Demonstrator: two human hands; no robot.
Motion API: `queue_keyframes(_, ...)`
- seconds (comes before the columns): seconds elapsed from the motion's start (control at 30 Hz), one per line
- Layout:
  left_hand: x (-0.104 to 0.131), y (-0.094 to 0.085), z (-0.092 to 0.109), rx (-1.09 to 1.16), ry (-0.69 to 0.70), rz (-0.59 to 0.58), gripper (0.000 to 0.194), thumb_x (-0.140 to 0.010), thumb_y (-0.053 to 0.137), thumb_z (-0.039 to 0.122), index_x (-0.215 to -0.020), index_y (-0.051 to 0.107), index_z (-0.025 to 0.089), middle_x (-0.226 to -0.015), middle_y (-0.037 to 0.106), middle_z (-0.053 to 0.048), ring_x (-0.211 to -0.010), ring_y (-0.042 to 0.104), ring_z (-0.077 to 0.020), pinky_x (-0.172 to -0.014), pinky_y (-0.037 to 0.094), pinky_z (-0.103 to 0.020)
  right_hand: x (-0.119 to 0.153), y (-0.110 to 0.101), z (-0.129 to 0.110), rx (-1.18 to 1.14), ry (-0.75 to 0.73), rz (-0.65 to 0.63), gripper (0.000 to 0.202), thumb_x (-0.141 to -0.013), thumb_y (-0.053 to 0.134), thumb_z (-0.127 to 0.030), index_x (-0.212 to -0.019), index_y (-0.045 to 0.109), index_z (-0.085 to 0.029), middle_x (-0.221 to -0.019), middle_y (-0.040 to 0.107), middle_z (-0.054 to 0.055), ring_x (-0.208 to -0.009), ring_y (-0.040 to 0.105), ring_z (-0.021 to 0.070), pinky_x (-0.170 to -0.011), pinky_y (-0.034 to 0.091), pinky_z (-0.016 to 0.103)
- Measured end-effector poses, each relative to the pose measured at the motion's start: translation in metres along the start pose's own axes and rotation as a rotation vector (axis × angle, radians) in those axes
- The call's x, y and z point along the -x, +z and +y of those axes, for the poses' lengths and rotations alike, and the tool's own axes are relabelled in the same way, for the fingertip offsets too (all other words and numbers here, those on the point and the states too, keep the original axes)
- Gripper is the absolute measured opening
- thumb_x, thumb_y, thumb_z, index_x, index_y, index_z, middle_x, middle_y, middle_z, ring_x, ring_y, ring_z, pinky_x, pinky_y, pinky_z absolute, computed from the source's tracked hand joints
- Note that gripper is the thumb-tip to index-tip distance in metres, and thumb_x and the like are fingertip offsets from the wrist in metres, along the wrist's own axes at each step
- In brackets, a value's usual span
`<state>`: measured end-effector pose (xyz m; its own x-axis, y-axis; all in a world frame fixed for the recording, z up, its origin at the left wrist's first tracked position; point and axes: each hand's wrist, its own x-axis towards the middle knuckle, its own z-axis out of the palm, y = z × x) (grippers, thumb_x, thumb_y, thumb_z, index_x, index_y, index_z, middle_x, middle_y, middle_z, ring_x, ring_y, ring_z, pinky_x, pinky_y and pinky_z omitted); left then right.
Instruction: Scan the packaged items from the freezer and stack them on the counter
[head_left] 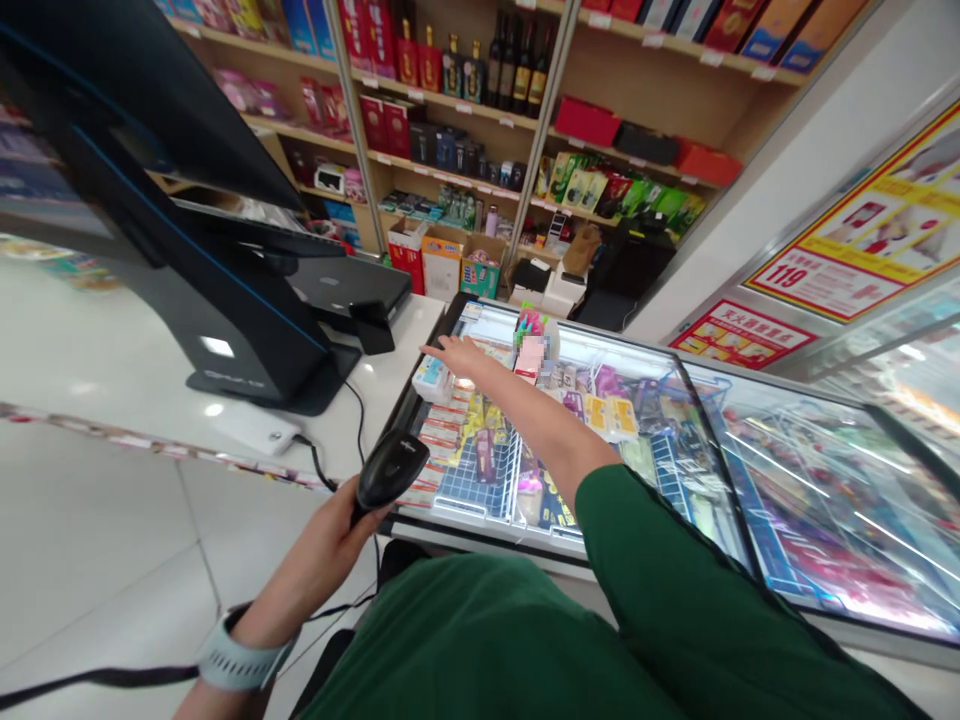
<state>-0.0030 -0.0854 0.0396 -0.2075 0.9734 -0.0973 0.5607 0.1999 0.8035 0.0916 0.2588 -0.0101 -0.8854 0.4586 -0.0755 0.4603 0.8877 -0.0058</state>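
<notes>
A black handheld barcode scanner (pixel 391 468) is gripped by its handle in my left hand (pixel 330 540), its head tilted up and to the right. A watch with a pale band (pixel 244 655) is on that wrist. My right arm stretches across the glass-topped freezer (pixel 540 510). At its end my right hand (pixel 459 357) is open, with the fingers extended to the left. Just below those fingers lies a small white-and-blue package (pixel 433 380) on the freezer's left edge; whether they touch it I cannot tell. Several packaged goods show through the glass.
A monitor stand (pixel 240 330) and a white device with a cable (pixel 255 428) occupy the white counter (pixel 82 330) at left. A cup of colourful items (pixel 534 328) stands at the freezer's back. Shelves with bottles (pixel 517 75) rise behind; another freezer (pixel 847 490) adjoins at right.
</notes>
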Motion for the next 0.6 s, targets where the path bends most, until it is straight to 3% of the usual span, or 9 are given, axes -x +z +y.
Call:
queue_keyframes(0.23,0.000,-0.005,-0.009,-0.006,-0.007,0.013,0.041,-0.086,0.050,0.046,-0.115,0.055,0.017,-0.111,0.069,-0.009,-0.105,0.063,-0.0257,-0.090,0.050,-0.034,-0.011,-0.001,0.009,-0.036,-0.054,-0.035,0.045,-0.087,0.043,-0.004,-0.126,0.054,-0.022,-0.117,0.054,0.016,-0.108,0.052,0.0324,-0.091,0.037,0.049)
queue_keyframes(0.43,-0.005,-0.004,-0.008,-0.026,-0.005,-0.008,0.039,-0.086,0.050,0.046,-0.113,0.054,0.018,-0.107,0.069,-0.009,-0.101,0.064,-0.0260,-0.087,0.050,-0.034,-0.012,0.009,0.016,-0.035,-0.056,0.002,0.053,-0.084,0.046,-0.004,-0.134,0.046,-0.024,-0.119,0.054,0.013,-0.105,0.054,0.0261,-0.093,0.037,0.042)
queue_keyframes(0.6,-0.006,-0.004,0.000,-0.027,-0.009,-0.022,0.039,-0.087,0.049,0.046,-0.113,0.054,0.017,-0.107,0.069,-0.009,-0.101,0.064,-0.0264,-0.087,0.050,-0.035,-0.018,0.011,0.018,-0.064,-0.074,-0.017,0.050,-0.082,0.052,-0.005,-0.127,0.053,-0.026,-0.116,0.057,0.010,-0.103,0.055,0.0252,-0.092,0.038,0.039)
